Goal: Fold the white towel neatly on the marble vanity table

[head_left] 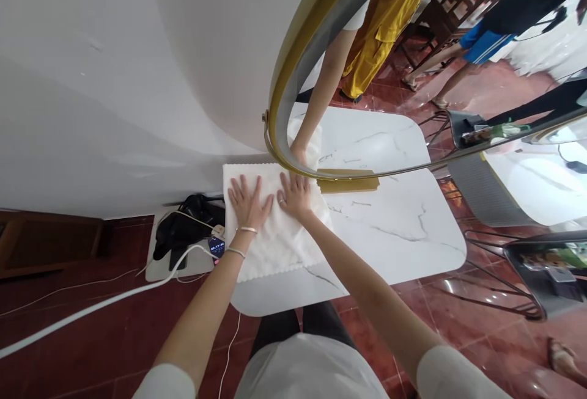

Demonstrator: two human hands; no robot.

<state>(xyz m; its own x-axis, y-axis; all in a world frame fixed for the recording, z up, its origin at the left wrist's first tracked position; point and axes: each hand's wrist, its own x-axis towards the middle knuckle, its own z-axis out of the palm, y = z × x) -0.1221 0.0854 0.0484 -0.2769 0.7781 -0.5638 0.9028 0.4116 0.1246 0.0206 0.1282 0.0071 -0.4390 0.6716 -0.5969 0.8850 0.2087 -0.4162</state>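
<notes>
A white towel (275, 243) with a scalloped edge lies spread over the left part of the marble-patterned white table (389, 234). My left hand (250, 204) rests flat on the towel near its far left part, fingers spread. Beside it, my right hand (296, 196) also presses flat on the cloth with fingers apart, a ring on one finger. Its fingertips are close to the lower rim of a gold-framed mirror (275, 106). A gold base (348, 185) sits on the table under the mirror. Neither hand grips anything.
On a low white surface at the left are a black bag (188, 222), a lit phone (217, 246) and a white plug adapter (219, 231). A white cable (114, 298) runs across the left. Chairs (527, 270) stand at the right. The mirror reflects people and furniture.
</notes>
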